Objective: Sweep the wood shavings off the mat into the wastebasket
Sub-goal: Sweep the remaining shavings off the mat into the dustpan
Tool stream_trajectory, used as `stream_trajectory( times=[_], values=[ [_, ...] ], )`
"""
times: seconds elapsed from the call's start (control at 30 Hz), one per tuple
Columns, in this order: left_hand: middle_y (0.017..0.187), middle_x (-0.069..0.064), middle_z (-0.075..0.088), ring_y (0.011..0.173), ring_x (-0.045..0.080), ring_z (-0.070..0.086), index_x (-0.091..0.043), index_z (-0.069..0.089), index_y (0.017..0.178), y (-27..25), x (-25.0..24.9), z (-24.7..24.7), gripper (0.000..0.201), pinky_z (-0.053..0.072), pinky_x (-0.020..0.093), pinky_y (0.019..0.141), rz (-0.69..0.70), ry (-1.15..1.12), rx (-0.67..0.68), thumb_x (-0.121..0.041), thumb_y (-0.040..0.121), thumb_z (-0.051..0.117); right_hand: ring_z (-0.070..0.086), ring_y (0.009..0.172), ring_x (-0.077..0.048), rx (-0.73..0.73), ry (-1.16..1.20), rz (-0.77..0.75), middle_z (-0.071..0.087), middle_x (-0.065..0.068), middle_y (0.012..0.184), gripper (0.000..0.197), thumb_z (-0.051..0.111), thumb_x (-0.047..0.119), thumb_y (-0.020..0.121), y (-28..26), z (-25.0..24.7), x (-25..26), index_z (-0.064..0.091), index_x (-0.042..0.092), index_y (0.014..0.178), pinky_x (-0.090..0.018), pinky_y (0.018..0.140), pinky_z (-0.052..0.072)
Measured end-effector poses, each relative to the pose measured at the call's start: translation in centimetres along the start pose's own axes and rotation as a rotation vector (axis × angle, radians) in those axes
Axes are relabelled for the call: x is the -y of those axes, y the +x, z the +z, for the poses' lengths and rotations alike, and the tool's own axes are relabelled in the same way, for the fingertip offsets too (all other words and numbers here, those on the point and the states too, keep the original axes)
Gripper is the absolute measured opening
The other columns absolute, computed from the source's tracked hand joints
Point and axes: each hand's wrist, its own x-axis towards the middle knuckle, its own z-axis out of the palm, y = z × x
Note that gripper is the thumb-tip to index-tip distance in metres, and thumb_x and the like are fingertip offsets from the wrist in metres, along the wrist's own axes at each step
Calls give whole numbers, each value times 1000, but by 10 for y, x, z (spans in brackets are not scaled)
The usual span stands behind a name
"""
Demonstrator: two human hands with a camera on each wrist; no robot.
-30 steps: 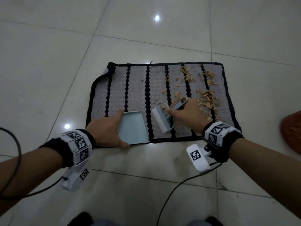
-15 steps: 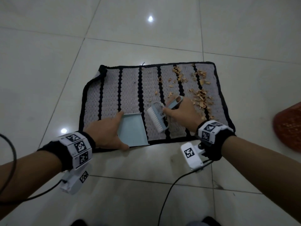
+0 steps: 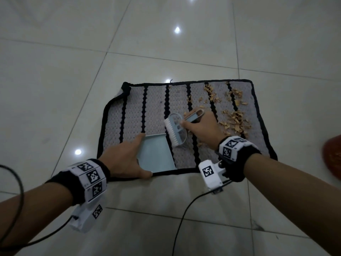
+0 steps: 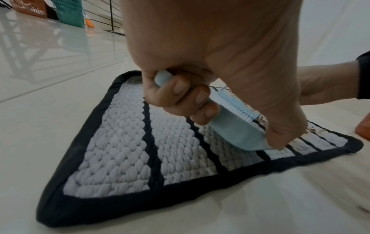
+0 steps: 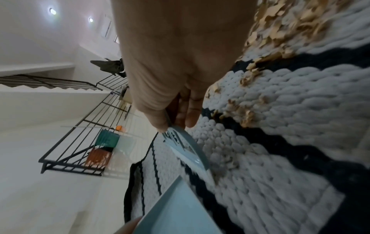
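Observation:
A grey mat (image 3: 153, 111) with black stripes lies on the tiled floor. Tan wood shavings (image 3: 235, 120) are scattered over its right part, close under my wrist in the right wrist view (image 5: 280, 25). My left hand (image 3: 127, 159) grips the handle of a light blue dustpan (image 3: 156, 154) at the mat's near edge, fingers curled round it (image 4: 180, 95). My right hand (image 3: 201, 128) grips the handle of a white-bristled brush (image 3: 175, 132), whose head stands at the pan's far right corner (image 4: 236, 104). The orange wastebasket (image 3: 332, 154) is at the right edge.
Pale glossy floor tiles (image 3: 55, 89) surround the mat. Cables trail from both wrist units across the near floor (image 3: 184, 218). Far off, a teal basket (image 4: 68, 12) and an orange-brown one (image 4: 30, 7) stand by a black railing.
The brush has moved left across the mat and its head now meets the dustpan's far right corner. The shavings pile is unchanged, and the left hand keeps hold of the pan.

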Motion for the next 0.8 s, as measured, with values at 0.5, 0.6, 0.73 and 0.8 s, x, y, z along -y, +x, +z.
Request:
stream_trajectory(
  times=[0.5, 0.6, 0.73, 0.8],
  values=[
    [129, 4, 59, 98, 23, 59, -24, 6, 155, 70, 1, -65, 117, 45, 29, 75, -19, -36, -164, -63, 70, 76, 74, 73, -27, -292, 212, 122, 75, -12, 83, 19, 77, 16, 84, 57, -24, 6, 69, -1, 89, -49, 64, 62],
    [129, 7, 58, 103, 26, 59, -24, 11, 153, 93, 7, -82, 115, 49, 33, 81, -63, -47, -166, -67, 68, 75, 73, 70, -29, -366, 226, 86, 73, -13, 78, 23, 79, 17, 80, 103, 1, 22, 69, -3, 84, -51, 60, 61],
    [137, 7, 52, 114, 27, 56, -22, 9, 155, 113, 12, -86, 121, 45, 30, 83, -89, -32, -74, -70, 66, 75, 72, 70, -31, -371, 195, 133, 72, -14, 73, 25, 80, 17, 73, 139, 21, 28, 66, -3, 78, -51, 61, 61],
    [137, 8, 52, 114, 27, 56, -21, 10, 155, 117, 13, -82, 121, 45, 30, 83, -93, -38, -51, -69, 65, 75, 71, 70, -33, -341, 162, 153, 70, -16, 71, 24, 78, 17, 70, 142, 27, 19, 63, -1, 73, -53, 60, 60]
  ],
)
